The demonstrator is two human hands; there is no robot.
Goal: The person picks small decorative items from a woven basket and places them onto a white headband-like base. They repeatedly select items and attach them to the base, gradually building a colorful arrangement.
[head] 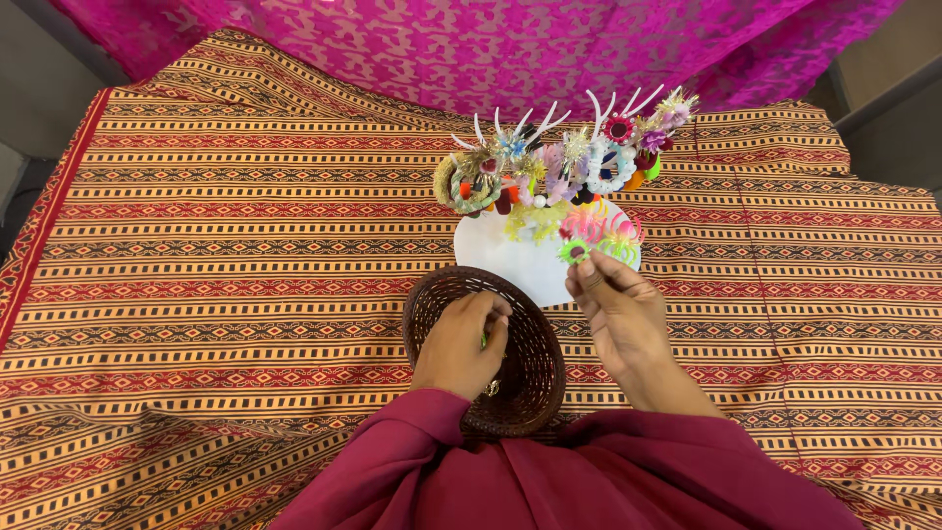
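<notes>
The left hand [459,345] curls down inside a dark wicker basket [535,378], pinching something small and green; the right hand [616,306] pinches a green hair tie [574,252] against a white stand [520,260].

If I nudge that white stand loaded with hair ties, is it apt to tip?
Probably. The white stand has thin prongs, and the hair ties crowd its upper part, so it may be top-heavy. Its flat base looks fairly wide, which should help. The patterned cloth beneath may grip rather than let it slide.
</notes>
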